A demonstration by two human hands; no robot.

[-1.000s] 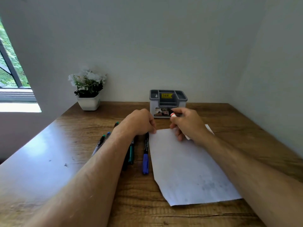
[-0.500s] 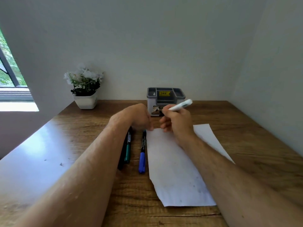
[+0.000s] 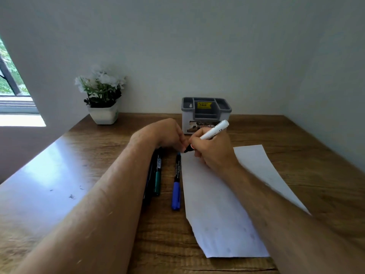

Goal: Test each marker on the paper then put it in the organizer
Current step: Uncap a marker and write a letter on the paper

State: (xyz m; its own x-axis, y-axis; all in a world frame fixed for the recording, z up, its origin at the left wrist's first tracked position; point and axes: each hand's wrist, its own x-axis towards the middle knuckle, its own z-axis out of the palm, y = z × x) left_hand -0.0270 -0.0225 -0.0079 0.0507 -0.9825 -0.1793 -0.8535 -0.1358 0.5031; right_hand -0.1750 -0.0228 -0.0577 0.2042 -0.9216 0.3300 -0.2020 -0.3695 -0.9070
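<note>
My right hand (image 3: 212,151) grips a white marker (image 3: 214,132) with its dark tip down at the far left corner of the white paper (image 3: 221,204). My left hand (image 3: 167,134) is curled beside that corner, fingers closed; whether it holds a cap I cannot tell. A blue marker (image 3: 176,186) lies just left of the paper, a green marker (image 3: 158,175) further left, and a dark marker (image 3: 149,182) is partly hidden under my left forearm. The grey organizer (image 3: 206,111) stands at the back by the wall, behind both hands.
A white pot with white flowers (image 3: 102,101) stands at the back left of the wooden desk (image 3: 59,175). Walls close the back and right sides. A window (image 3: 11,91) is at the far left.
My right hand has turned the white marker from near the organizer into a writing grip, and its tip has come down to the paper's corner. The view has shifted slightly.
</note>
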